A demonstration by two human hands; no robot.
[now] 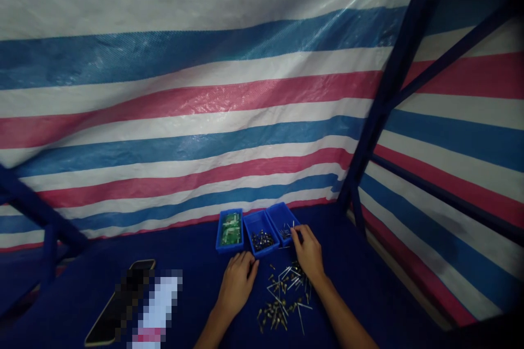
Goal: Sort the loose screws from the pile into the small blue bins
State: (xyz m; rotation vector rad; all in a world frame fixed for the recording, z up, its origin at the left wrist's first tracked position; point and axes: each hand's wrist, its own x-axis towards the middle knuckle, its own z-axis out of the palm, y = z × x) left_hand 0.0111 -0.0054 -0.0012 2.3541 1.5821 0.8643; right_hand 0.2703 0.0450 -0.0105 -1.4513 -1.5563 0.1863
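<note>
My right hand (308, 251) is at the front of the right blue bin (282, 208), thumb and forefinger pinched on a thin metal pin (293, 223). Several similar small pins lie inside that bin. Resting on the table in front of the left bin, my left hand (237, 279) has its thumb apart from slightly bent fingers and holds nothing. Small dark metal parts (262, 240) fill the front of the middle bin (256, 220). Green circuit boards (231, 230) are in the left bin (220, 234). Loose brass-coloured pieces and silver pins (282, 305) are scattered between my forearms.
A phone (100, 324) lies at the left of the dark blue table (192, 262), beside a pale, pixelated item (158, 305). Striped plastic sheeting (196, 98) hangs behind the table and on the right. A blue metal frame post (368, 125) rises at the right corner.
</note>
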